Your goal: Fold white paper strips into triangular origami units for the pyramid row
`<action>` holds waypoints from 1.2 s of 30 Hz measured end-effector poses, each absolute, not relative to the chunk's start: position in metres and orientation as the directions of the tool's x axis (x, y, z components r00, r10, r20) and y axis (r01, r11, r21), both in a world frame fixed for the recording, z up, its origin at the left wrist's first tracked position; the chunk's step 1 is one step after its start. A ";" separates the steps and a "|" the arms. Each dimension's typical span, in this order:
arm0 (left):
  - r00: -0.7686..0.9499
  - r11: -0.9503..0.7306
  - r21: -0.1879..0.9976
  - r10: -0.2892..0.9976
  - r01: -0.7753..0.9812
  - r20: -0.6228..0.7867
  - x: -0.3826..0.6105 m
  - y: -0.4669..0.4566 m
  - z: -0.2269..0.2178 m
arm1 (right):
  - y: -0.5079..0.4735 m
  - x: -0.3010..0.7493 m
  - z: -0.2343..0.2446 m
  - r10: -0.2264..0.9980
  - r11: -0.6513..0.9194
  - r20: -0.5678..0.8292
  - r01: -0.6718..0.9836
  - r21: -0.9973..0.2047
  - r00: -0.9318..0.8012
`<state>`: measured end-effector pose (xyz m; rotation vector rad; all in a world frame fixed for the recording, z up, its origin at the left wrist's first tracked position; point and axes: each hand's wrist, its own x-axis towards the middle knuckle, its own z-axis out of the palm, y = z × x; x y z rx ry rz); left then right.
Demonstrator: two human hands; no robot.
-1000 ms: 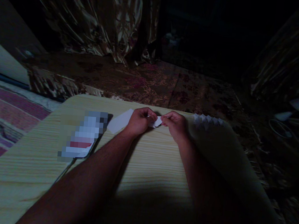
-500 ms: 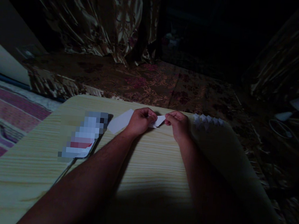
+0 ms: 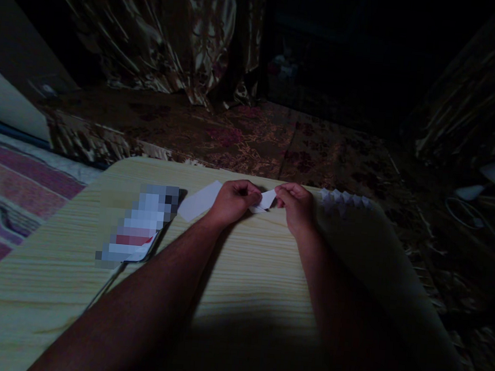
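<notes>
Near the far edge of the wooden table (image 3: 261, 267), a small folded piece of white paper (image 3: 267, 199) is stretched between my hands. My left hand (image 3: 234, 201) pinches its left end, the fingers curled and partly covering it. At its right corner my right hand (image 3: 294, 206) grips the paper between thumb and forefinger. Just left of my left hand lies a flat sheet of white paper (image 3: 200, 200). Several small folded paper pieces (image 3: 345, 198) stand in a row to the right of my right hand, dim in shadow.
A phone (image 3: 144, 222), its screen pixelated, lies on the left of the table with a cable (image 3: 104, 288) running toward me. Beyond the far edge is a patterned cloth surface (image 3: 252, 137) under shiny curtains (image 3: 208, 38). Striped bedding (image 3: 8, 188) is at the left.
The paper's right part has been lifted and tilted slightly by my right hand, showing a sharper triangular flap. My left hand has barely moved.
</notes>
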<state>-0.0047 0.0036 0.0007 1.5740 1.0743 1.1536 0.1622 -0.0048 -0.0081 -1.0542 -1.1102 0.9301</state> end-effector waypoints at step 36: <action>0.071 -0.233 0.966 0.972 0.113 0.226 -0.002 0.006 -0.005 | -0.012 0.156 -0.001 0.968 0.191 0.195 0.041 -0.981 0.160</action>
